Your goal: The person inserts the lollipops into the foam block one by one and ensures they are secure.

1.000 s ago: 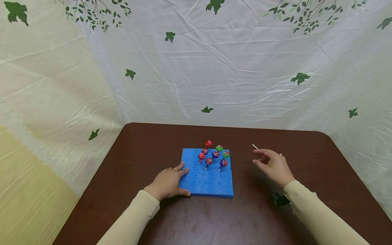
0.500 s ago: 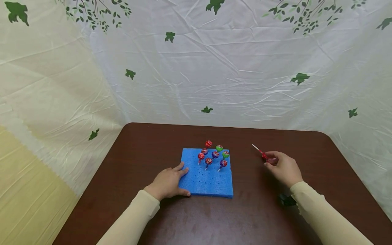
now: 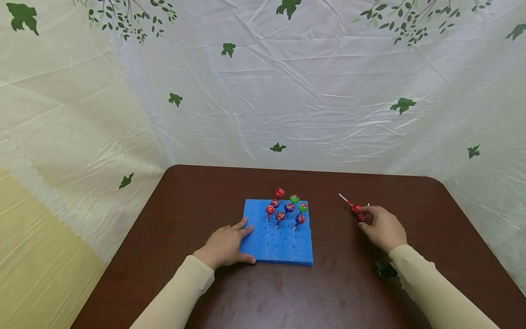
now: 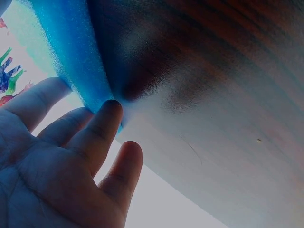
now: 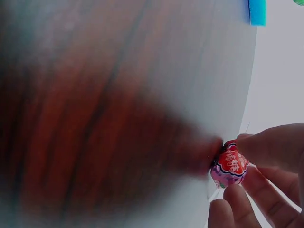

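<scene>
My left hand (image 3: pixel 225 244) rests against the left edge and near corner of a blue foam block (image 3: pixel 281 249), its fingers fairly straight. Several wrapped lollipops (image 3: pixel 289 208), red, purple and green, stand stick-down in the far part of that block. Off to the right, my right hand (image 3: pixel 384 227) pinches a red-wrapped lollipop (image 3: pixel 361 217) between thumb and fingers; its red and purple wrapper (image 5: pixel 230 166) shows in the right wrist view. Touching or very close to it, a second red lollipop (image 3: pixel 355 208) lies on the table, white stick pointing to the far left.
The brown table (image 3: pixel 328 297) has rounded far corners. Small holes dot the near part of the foam block. Behind the table hangs a pale curtain (image 3: pixel 312 91) with green leaves. A dark object (image 3: pixel 385 269) sits beneath the right wrist.
My right hand has drawn back right and slightly nearer, uncovering the lying red lollipop. A thin white stick end now shows just beyond the fingers. The left hand and block stay put.
</scene>
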Motion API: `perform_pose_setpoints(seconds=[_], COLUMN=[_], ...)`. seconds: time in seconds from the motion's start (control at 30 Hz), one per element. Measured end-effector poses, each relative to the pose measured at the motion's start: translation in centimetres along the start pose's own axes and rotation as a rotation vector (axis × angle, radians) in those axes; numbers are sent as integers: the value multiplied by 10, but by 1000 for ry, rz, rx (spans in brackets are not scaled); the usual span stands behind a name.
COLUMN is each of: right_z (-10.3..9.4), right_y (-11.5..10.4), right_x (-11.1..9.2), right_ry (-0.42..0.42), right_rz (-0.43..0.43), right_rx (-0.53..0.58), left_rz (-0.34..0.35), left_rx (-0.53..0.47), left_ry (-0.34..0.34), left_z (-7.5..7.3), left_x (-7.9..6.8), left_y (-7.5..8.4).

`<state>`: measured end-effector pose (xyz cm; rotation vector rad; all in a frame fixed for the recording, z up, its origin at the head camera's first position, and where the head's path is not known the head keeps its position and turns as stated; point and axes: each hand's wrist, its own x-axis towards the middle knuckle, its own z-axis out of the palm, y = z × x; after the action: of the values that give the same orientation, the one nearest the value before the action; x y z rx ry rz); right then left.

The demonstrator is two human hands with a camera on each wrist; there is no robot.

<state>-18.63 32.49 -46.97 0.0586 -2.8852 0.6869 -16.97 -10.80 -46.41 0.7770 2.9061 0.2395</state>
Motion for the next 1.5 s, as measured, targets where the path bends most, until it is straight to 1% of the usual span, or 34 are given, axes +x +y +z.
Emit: perform_pose_setpoints(seconds=[0.13,0.37,0.63,0.8,1.03,1.1,1.2,1.5], right_z=[0,1,3,1,-3,-5,-7,-11], right_y=[1,1,1,-1,-15,-21,-28,-48], right_x=[-1,-4,-5,-4,-3,-3,-3,-2], right_ry=[1,-34,-32,27,183,208,225,236], right_rz=[-9,-29,-50,-66,-154,-169,-181,-221], right_rx=[-16,-31,-48,-4,108,134,167,254], left_rz=[5,8,5,3,-2,-3,-3,-3], left_rx=[2,10,8,9,2,-7,-8,1], left_ry=[4,3,-2,-4,0,1,0,2], left_z=[0,0,-1,-1,-1,-1,0,0], left_x=[0,1,0,0,0,0,1,0], left_y=[0,-1,0,0,0,0,0,-1])
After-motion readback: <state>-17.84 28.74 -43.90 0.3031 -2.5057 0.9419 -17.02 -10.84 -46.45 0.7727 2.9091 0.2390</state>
